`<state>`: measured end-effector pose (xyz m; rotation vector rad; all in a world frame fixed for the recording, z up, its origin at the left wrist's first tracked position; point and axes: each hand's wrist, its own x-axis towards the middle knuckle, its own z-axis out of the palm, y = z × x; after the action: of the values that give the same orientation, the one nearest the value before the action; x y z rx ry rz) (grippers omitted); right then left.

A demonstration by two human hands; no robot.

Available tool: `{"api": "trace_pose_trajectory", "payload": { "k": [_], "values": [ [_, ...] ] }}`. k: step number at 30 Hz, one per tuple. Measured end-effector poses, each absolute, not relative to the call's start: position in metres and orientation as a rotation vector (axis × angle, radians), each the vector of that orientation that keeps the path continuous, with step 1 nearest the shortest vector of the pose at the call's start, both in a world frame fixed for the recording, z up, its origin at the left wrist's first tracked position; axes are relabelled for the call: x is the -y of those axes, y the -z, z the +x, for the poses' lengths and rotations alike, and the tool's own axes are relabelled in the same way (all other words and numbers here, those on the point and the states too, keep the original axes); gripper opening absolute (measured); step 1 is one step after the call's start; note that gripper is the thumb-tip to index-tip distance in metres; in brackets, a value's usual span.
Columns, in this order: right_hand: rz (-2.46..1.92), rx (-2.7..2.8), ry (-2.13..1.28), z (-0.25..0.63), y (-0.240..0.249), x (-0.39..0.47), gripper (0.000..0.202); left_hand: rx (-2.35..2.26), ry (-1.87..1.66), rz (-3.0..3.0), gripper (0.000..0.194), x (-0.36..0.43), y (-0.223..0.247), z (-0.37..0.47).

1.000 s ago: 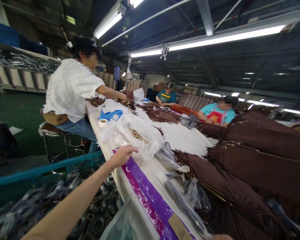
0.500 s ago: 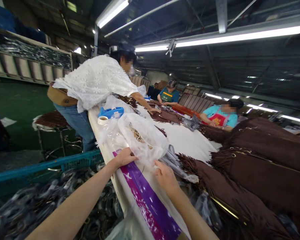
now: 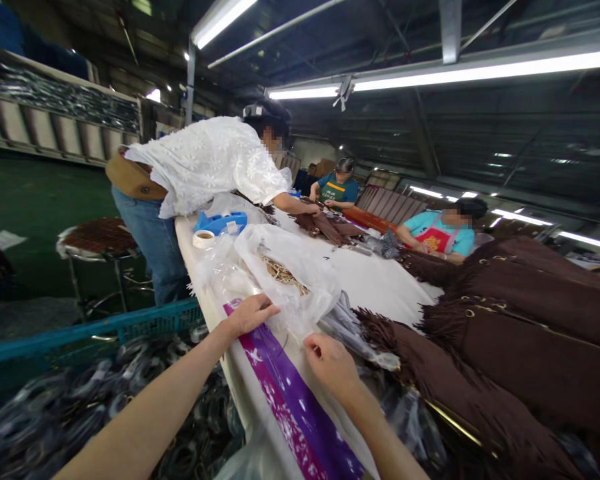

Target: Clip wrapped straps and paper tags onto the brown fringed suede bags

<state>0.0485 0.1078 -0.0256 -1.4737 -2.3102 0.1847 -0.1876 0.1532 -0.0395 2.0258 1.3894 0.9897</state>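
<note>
Left hand [image 3: 247, 315] lies flat, fingers loosely spread, at the near lower edge of the clear plastic bag [image 3: 290, 273], palm down over the top end of the purple strip [image 3: 290, 393]; fingertips touch the bag's film, nothing gripped. Right hand [image 3: 330, 363] sits just right of the strip, curled, thumb and forefinger pressed together near the bag's lower right hem; looks like a pinch on the film, but the contact is too small to confirm. The bag lies straight ahead of both hands, away from the body, bulging, with a tangle of tan cords [image 3: 284, 272] inside, beyond the left fingertips. Bag's long axis runs up along the counter [image 3: 375, 280], roughly in line with the purple strip, which runs from between the hands back toward the body. Left hand is nearer the bag, already on it; right hand is at its edge. Right of the right hand: brown fringed garments [image 3: 505, 347] piled on the counter, with flattened plastic sleeves [image 3: 350, 327] between them and the bag. Beyond the bag: tape roll [image 3: 203, 238] and blue dispenser [image 3: 221, 222]. Left of the left arm, below counter level, a teal crate [image 3: 80, 333] of dark packed items. A co-worker in white top [image 3: 205, 163] leans over the far counter; two more people sit further off.
</note>
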Motion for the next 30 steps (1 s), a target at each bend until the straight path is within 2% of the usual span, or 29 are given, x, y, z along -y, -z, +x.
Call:
{"api": "trace_pose_trajectory", "payload": {
  "k": [4,11,16,23,27,28,30],
  "values": [
    [-1.542,2.309,-0.173,0.038,0.026,-0.099,0.008,-1.377,-0.987,2.045,0.039,-0.154,0.042,-0.187],
    [-1.612,2.295,-0.143,0.031,0.03,-0.102,0.021,-1.355,-0.999,2.08,0.045,-0.156,0.043,-0.188],
    [-1.575,2.32,-0.199,0.036,0.027,-0.109,0.014,-1.353,-1.01,2.084,0.044,-0.157,0.044,-0.188],
    [-1.499,2.431,-0.065,0.035,0.009,-0.103,0.02,-1.368,-0.995,2.111,0.041,-0.159,0.047,-0.189],
    [-1.316,2.676,0.162,0.065,-0.004,-0.063,0.019,-1.381,-0.995,2.142,0.042,-0.159,0.047,-0.189],
    [-1.281,2.705,0.153,0.08,-0.008,-0.049,0.018,-1.387,-0.992,2.149,0.043,-0.159,0.046,-0.189],
    [-1.252,2.641,-0.084,0.118,-0.017,-0.019,0.018,-1.4,-0.979,2.164,0.045,-0.159,0.044,-0.188]
  ]
}}
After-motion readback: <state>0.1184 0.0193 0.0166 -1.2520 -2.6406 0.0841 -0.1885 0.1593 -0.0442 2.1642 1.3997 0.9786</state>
